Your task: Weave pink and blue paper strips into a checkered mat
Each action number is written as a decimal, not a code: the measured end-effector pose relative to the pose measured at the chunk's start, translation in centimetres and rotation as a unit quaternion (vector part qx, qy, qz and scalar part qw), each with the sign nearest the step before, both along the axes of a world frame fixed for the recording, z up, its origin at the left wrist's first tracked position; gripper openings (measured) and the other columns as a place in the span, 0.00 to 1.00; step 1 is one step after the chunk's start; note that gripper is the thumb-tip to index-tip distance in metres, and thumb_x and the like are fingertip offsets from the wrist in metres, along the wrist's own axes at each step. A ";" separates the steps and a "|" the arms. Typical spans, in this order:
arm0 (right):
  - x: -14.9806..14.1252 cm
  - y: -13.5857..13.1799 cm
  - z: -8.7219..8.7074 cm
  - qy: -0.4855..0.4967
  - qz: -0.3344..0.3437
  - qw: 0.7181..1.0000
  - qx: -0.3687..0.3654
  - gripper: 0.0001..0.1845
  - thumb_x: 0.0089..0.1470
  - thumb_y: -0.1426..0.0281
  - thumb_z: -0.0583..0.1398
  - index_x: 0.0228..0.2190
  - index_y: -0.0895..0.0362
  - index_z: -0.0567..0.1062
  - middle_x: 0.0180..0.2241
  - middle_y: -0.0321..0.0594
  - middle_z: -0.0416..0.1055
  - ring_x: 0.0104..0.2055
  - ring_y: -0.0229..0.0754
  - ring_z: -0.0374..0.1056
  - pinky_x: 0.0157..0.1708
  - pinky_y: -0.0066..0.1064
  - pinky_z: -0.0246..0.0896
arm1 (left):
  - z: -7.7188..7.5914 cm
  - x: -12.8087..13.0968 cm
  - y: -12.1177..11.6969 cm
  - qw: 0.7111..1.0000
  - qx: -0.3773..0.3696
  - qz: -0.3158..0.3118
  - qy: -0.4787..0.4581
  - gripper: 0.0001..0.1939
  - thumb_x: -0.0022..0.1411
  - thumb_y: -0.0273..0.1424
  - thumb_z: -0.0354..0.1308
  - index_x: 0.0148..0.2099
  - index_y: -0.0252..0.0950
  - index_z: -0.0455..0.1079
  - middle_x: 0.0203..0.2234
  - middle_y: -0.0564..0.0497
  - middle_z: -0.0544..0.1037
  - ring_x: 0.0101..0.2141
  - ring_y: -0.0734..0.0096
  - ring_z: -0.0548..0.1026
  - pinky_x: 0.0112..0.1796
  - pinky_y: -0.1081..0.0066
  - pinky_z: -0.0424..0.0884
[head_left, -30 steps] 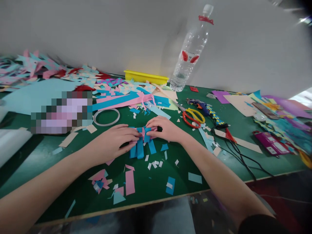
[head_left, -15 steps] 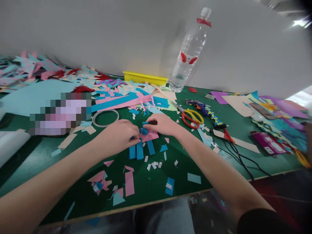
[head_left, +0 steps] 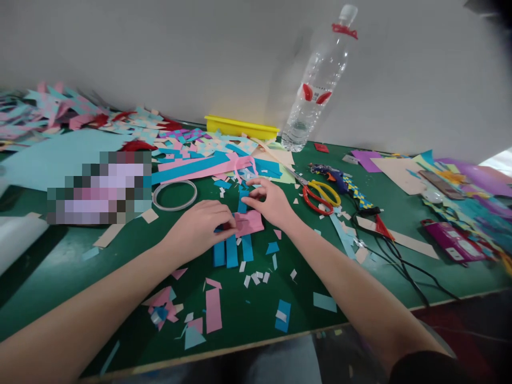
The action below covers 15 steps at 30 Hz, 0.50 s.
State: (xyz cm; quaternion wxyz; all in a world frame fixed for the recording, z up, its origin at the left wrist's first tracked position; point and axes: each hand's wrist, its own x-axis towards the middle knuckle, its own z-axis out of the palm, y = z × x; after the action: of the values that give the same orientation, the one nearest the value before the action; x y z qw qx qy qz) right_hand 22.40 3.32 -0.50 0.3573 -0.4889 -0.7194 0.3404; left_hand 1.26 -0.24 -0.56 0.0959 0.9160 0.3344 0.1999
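Observation:
Several blue paper strips [head_left: 231, 252] lie side by side on the green table, with a pink paper strip [head_left: 252, 223] across them. My left hand [head_left: 204, 221] is closed at the left end of this paper weave, fingertips pinching its edge and hiding part of it. Another blue strip [head_left: 242, 205] extends away from the pink one. Over its right side is my right hand [head_left: 274, 202], fingers curved and apart, the thumb at the strip. Small white paper pieces [head_left: 256, 277] lie just in front of the weave.
Scissors [head_left: 320, 196] with red and yellow handles and a glue gun [head_left: 334, 178] with a cable lie to the right. A tape ring [head_left: 175, 194] is at left. Behind stand a clear bottle [head_left: 314, 96] and a yellow tray [head_left: 242, 128]. Paper scraps [head_left: 213, 309] litter the front.
My right hand has loosened its pinch and its fingers have spread. The blue strip that was folded over the pink one now points away from me, exposing more pink. My left hand stays at the edge.

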 end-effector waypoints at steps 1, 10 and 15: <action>0.0 0.0 -0.2 0.007 -0.003 1.000 -0.002 0.21 0.49 0.64 0.66 0.44 0.57 0.71 0.27 0.32 0.74 0.30 0.39 0.69 0.38 0.34 0.65 | -0.1 0.0 0.1 1.000 -0.004 -0.002 -0.002 0.13 0.68 0.39 0.52 0.35 0.38 0.71 0.34 0.49 0.80 0.37 0.63 0.76 0.43 0.60 0.68; -0.5 -0.7 -0.9 0.040 -0.009 0.999 -0.027 0.14 0.50 0.69 0.66 0.40 0.55 0.72 0.33 0.36 0.77 0.36 0.40 0.75 0.44 0.36 0.69 | -1.0 -0.3 0.4 0.999 0.016 0.043 0.019 0.13 0.66 0.41 0.56 0.45 0.37 0.71 0.41 0.46 0.78 0.42 0.57 0.74 0.44 0.58 0.65; -0.7 -0.7 -0.9 0.042 -0.011 0.999 -0.025 0.16 0.48 0.70 0.67 0.40 0.56 0.73 0.37 0.40 0.77 0.40 0.41 0.75 0.45 0.37 0.70 | -1.1 -0.5 0.4 0.995 0.033 0.084 0.035 0.19 0.64 0.46 0.57 0.47 0.37 0.72 0.43 0.44 0.76 0.44 0.53 0.72 0.44 0.55 0.65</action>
State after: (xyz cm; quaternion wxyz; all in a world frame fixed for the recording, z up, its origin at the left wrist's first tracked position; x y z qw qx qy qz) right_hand 21.73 2.62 -1.41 0.3785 -0.4905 -0.6899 0.3745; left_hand 0.80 0.12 -1.62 0.0366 0.8938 0.4064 0.1858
